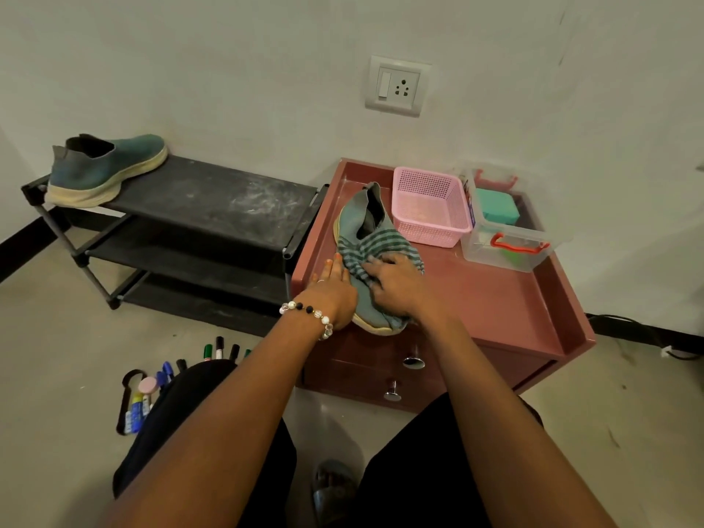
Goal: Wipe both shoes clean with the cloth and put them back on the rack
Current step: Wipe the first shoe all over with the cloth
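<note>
Teal shoe [362, 222] is lying on the maroon worktop [495, 299]; the left hand [333, 287] is bracing it flat-fingered, the right hand [396, 283] is pressing the striped cloth [365, 247] onto it. Its mate [106, 169] is sitting on the rack [213, 192].

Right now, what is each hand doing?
Left hand: open, fingers straight, steadying the shoe.
Right hand: fingers curled on the striped cloth, pressing it on the shoe.

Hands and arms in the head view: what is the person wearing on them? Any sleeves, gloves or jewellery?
Both forearms are bare, with no sleeves and no gloves. The left hand has a beaded bracelet of white, clear and black beads at the wrist, a ring on one finger, and orange-painted nails. The right hand shows no jewellery.
</note>
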A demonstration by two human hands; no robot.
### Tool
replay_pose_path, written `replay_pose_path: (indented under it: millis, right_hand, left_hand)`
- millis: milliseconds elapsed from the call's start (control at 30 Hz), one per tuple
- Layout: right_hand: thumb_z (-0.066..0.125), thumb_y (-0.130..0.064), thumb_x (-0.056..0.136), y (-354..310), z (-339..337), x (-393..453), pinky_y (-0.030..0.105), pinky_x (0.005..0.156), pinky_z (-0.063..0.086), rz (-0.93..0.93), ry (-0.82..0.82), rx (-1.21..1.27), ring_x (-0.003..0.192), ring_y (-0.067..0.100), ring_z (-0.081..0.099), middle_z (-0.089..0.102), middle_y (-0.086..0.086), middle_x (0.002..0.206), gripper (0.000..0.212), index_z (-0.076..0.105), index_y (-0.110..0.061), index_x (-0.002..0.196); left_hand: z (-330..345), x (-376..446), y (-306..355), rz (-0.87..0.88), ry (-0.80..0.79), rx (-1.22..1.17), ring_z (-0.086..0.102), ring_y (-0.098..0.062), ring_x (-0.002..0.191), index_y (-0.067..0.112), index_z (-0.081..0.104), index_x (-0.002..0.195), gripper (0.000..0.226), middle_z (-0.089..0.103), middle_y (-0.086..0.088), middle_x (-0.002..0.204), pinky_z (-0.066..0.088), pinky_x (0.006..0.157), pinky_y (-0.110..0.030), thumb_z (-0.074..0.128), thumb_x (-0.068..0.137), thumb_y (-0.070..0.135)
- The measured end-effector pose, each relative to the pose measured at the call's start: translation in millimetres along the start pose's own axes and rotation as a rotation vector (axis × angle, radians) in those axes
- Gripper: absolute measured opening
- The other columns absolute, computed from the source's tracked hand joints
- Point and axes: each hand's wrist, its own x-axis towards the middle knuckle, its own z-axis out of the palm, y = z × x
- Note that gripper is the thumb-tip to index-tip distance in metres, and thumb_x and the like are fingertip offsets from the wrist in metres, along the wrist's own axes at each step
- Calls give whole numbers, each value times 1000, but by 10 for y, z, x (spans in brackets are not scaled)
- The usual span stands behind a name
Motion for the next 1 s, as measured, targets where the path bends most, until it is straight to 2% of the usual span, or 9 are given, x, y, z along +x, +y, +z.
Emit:
replay_pose_path:
  millis: [100, 233, 333, 500, 600, 700, 767, 900, 1000]
  right_hand:
    - [47, -6, 84, 12, -87, -73, 34, 99, 42, -8, -74, 92, 119, 29, 51, 56, 13, 132, 50, 54, -15, 133]
    - [49, -2, 84, 83, -147, -130, 24, 87, 41, -64, -10, 179, 111, 24, 57, 63, 9, 123, 43, 63, -13, 123]
    - [47, -2, 85, 105, -77, 34, 28, 92, 40, -58, 93, 169, 113, 28, 55, 62, 12, 124, 42, 61, -9, 124]
    - [46, -21, 89, 88, 15, 323, 43, 113, 18, 18, 23, -253, 136, 34, 23, 30, 7, 152, 59, 33, -16, 146]
    - [42, -22, 91, 38, 13, 399, 53, 116, -6, 41, -62, -284, 145, 32, 3, 15, 5, 158, 66, 17, -12, 151]
    - [39, -17, 93, 6, -35, 373, 54, 115, -9, 25, -171, -294, 147, 28, -5, 5, 7, 160, 67, 8, -9, 152]
    - [39, -10, 93, -25, -92, 279, 52, 117, -3, -20, -255, -274, 147, 29, 2, 9, 14, 159, 63, 13, -4, 151]
    - [44, -3, 87, -1, -127, 52, 44, 112, 26, -10, -318, -113, 128, 35, 41, 46, 21, 137, 44, 50, -4, 131]
    - [40, -5, 89, 28, -100, 106, 47, 116, 13, -60, -266, -165, 140, 31, 26, 32, 15, 151, 53, 38, -4, 142]
  left_hand:
    - [37, -2, 21, -18, 6, 34, -22, -34, 143, -2, -15, 148, 77, -33, -20, 151, 3, 118, -47, 40, 94, -3]
    - [55, 10, 3, -15, -10, 73, -25, -33, 142, 1, -9, 150, 72, -34, -20, 150, 1, 118, -47, 37, 95, 1]
    - [25, 27, 8, -4, -43, 87, -22, -34, 143, -1, -13, 149, 69, -29, -22, 153, 3, 118, -47, 32, 96, -1]
    - [-5, 30, 31, 4, -38, 112, -22, -34, 143, -3, -15, 148, 78, -33, -21, 150, 3, 117, -47, 39, 92, -7]
    - [-1, 29, 23, 3, -32, 138, -21, -34, 143, -4, -16, 147, 79, -34, -21, 150, 3, 118, -48, 39, 90, -9]
    - [7, 31, 68, -21, -23, 119, -22, -34, 143, -3, -17, 147, 79, -35, -20, 150, 2, 118, -46, 40, 92, -5]
    - [6, 36, 103, -48, -37, 113, -23, -34, 143, -3, -17, 147, 78, -35, -21, 150, 1, 118, -45, 40, 94, -2]
    - [13, 76, 88, -57, -54, 101, -21, -33, 144, 1, -14, 149, 68, -28, -20, 153, -2, 117, -43, 32, 100, 10]
    - [-11, 93, 76, -50, -76, 118, -20, -34, 144, 0, -11, 149, 68, -25, -21, 154, -1, 117, -45, 35, 100, 12]
